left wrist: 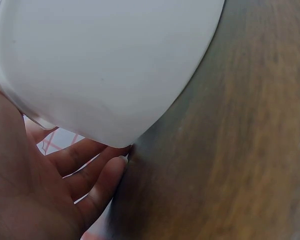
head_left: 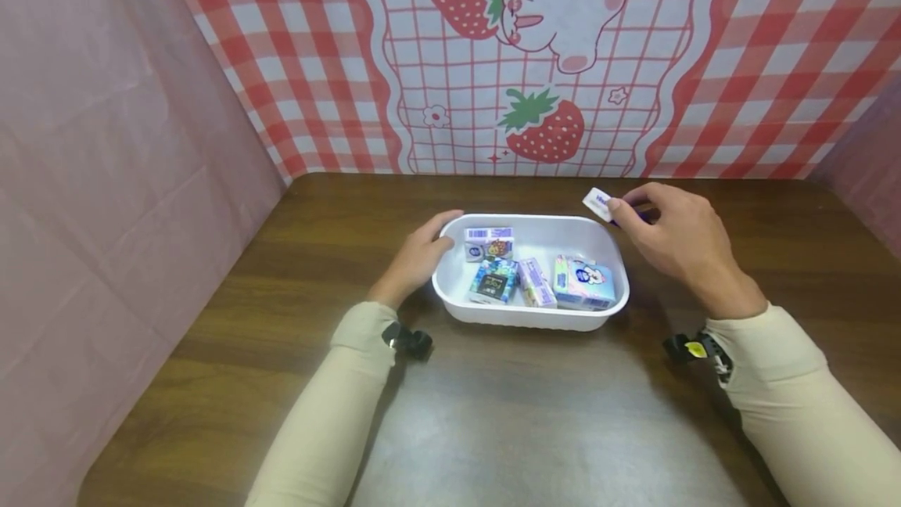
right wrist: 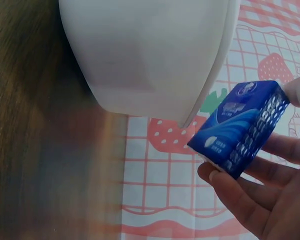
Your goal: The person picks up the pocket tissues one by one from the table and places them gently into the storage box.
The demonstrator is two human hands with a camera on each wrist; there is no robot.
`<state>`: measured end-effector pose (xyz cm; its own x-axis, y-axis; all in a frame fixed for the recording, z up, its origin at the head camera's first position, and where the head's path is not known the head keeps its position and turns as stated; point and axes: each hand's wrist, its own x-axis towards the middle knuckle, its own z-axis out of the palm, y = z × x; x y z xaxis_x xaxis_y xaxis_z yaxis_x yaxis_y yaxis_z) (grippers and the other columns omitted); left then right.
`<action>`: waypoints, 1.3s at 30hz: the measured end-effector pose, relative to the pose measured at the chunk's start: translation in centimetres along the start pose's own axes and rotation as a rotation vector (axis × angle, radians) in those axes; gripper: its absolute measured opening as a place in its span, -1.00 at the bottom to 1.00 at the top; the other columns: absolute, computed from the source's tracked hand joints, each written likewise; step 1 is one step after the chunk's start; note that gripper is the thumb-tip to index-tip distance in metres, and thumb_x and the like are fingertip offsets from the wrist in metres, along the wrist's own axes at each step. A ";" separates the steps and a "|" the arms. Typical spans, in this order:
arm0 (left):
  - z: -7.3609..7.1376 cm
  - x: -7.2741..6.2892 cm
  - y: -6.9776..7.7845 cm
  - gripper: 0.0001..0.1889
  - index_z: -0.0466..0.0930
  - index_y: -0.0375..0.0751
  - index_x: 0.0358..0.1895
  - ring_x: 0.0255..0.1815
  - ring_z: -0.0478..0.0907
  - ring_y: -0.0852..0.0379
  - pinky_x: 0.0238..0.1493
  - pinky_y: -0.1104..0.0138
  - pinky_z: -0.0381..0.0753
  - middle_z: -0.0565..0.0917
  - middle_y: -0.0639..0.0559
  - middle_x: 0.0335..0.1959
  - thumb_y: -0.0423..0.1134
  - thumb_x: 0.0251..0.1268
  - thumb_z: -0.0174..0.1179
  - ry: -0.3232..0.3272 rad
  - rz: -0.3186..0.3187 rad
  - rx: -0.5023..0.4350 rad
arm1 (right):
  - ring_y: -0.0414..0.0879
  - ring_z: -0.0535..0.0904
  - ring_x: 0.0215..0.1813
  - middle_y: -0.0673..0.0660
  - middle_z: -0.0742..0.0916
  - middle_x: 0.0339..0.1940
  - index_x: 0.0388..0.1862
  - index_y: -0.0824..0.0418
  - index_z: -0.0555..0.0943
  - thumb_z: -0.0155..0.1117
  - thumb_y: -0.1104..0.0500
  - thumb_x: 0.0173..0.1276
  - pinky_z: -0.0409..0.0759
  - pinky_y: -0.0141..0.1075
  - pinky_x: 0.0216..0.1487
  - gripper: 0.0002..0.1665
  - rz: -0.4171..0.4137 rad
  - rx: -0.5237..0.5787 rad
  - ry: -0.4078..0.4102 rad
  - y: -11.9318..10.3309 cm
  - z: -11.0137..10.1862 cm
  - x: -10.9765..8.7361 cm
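A white plastic basin (head_left: 524, 318) stands on the table. My left hand (head_left: 415, 257) holds its left end, thumb at the rim and fingers round the outside, as the left wrist view also shows. Beyond the basin's right back corner, my right hand (head_left: 679, 233) pinches a small tissue pack (right wrist: 240, 125), dark blue with a pale wave, tilted in the air. Inside the basin lie several more packs: a white-and-purple one (head_left: 489, 244) at the back left, a blue-green one (head_left: 494, 280) with a dark label, a slim lilac one (head_left: 537, 283) and a light blue one (head_left: 584, 282).
The brown wooden table (head_left: 535, 413) reaches back to a red-and-white checked cloth (head_left: 303, 53) with strawberries and a cartoon animal. Pink cloth (head_left: 120, 178) hangs on the left. A black band with a small device (head_left: 697, 349) sits on each wrist.
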<state>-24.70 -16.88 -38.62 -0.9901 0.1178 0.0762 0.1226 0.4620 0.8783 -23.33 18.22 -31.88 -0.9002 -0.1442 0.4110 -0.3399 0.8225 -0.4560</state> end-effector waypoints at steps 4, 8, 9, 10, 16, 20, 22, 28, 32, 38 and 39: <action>0.0 -0.1 -0.1 -0.50 0.41 0.19 0.43 0.17 0.53 0.00 0.07 0.12 0.58 0.49 -0.02 0.37 -0.22 0.48 0.02 0.005 -0.008 -0.008 | 0.16 0.54 -0.10 0.28 0.71 -0.07 0.03 0.26 0.66 0.18 -0.24 0.41 0.57 0.19 -0.07 -0.40 -0.036 0.037 -0.039 -0.2 0.1 -0.1; 0.0 -0.1 -0.1 -0.50 0.41 0.19 0.43 0.18 0.53 -0.01 0.07 0.10 0.59 0.49 -0.02 0.37 -0.22 0.48 0.01 0.006 -0.009 -0.011 | 0.12 0.56 -0.09 0.24 0.72 -0.06 0.03 0.23 0.67 0.23 -0.22 0.39 0.60 0.19 -0.06 -0.44 -0.083 0.060 -0.061 -0.3 0.1 -0.1; 0.0 -0.1 -0.1 -0.50 0.41 0.20 0.43 0.19 0.52 -0.01 0.08 0.10 0.58 0.48 -0.01 0.38 -0.22 0.48 0.01 0.005 -0.010 -0.010 | 0.11 0.57 -0.09 0.24 0.72 -0.06 0.03 0.22 0.67 0.24 -0.22 0.39 0.60 0.19 -0.06 -0.44 -0.096 0.062 -0.063 -0.3 0.1 -0.1; 0.0 -0.1 0.0 -0.50 0.41 0.20 0.44 0.20 0.52 -0.02 0.09 0.09 0.58 0.48 -0.01 0.38 -0.22 0.48 0.01 0.005 -0.010 -0.011 | 0.11 0.57 -0.10 0.23 0.72 -0.06 0.03 0.22 0.68 0.25 -0.21 0.38 0.60 0.18 -0.06 -0.45 -0.108 0.065 -0.064 -0.3 0.1 -0.1; 0.0 -0.1 0.3 -0.50 0.41 0.18 0.44 0.20 0.52 -0.02 0.11 0.10 0.57 0.48 -0.02 0.38 -0.23 0.48 0.01 0.004 -0.005 -0.006 | 0.08 0.57 -0.13 0.21 0.72 -0.08 0.03 0.21 0.67 0.28 -0.17 0.38 0.62 0.17 -0.10 -0.49 -0.145 0.076 -0.066 -0.1 0.1 -0.2; 0.1 0.0 0.2 -0.50 0.40 0.17 0.44 0.18 0.53 -0.01 0.08 0.11 0.58 0.49 -0.02 0.37 -0.23 0.48 0.01 0.003 -0.003 -0.004 | 0.05 0.58 -0.14 0.18 0.73 -0.08 0.03 0.20 0.68 0.29 -0.16 0.38 0.64 0.14 -0.11 -0.50 -0.168 0.088 -0.085 0.0 0.2 -0.3; 0.1 0.1 0.2 -0.50 0.40 0.19 0.44 0.18 0.53 -0.01 0.08 0.11 0.58 0.48 -0.02 0.37 -0.23 0.49 0.01 0.001 -0.007 -0.004 | 0.04 0.58 -0.14 0.16 0.73 -0.08 0.04 0.19 0.68 0.29 -0.16 0.39 0.64 0.11 -0.11 -0.51 -0.181 0.092 -0.097 0.1 0.3 -0.3; 0.2 0.1 0.1 -0.50 0.41 0.21 0.44 0.18 0.53 -0.01 0.08 0.11 0.58 0.49 0.00 0.37 -0.23 0.49 0.01 0.000 -0.008 -0.007 | 0.02 0.60 -0.15 0.14 0.74 -0.09 0.03 0.19 0.68 0.30 -0.15 0.39 0.65 0.08 -0.11 -0.53 -0.199 0.095 -0.122 0.1 0.5 -0.3; 0.1 0.1 0.2 -0.51 0.41 0.20 0.43 0.21 0.52 -0.01 0.11 0.10 0.57 0.49 0.00 0.37 -0.24 0.50 0.01 0.000 -0.007 -0.013 | 0.01 0.61 -0.14 0.12 0.74 -0.09 0.03 0.18 0.68 0.30 -0.16 0.39 0.65 0.08 -0.10 -0.53 -0.205 0.099 -0.135 0.0 0.5 -0.2; 0.1 0.0 0.2 -0.51 0.41 0.16 0.44 0.21 0.52 -0.01 0.12 0.11 0.56 0.49 -0.03 0.38 -0.23 0.49 0.00 0.006 -0.004 -0.010 | -0.01 0.61 -0.16 0.10 0.75 -0.12 0.01 0.17 0.69 0.30 -0.15 0.39 0.65 0.04 -0.10 -0.54 -0.215 0.090 -0.148 0.0 0.7 -0.1; 0.2 -0.1 0.1 -0.51 0.41 0.16 0.44 0.22 0.51 -0.01 0.13 0.10 0.56 0.49 -0.02 0.37 -0.23 0.49 0.00 0.005 -0.006 -0.010 | -0.01 0.61 -0.16 0.09 0.75 -0.13 0.01 0.17 0.69 0.31 -0.15 0.39 0.64 0.03 -0.10 -0.55 -0.216 0.091 -0.149 0.0 0.7 -0.2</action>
<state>-24.62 -16.69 -38.58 -0.9912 0.1104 0.0736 0.1162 0.4541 0.8834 -23.37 17.88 -32.53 -0.8318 -0.3963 0.3887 -0.5457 0.7119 -0.4421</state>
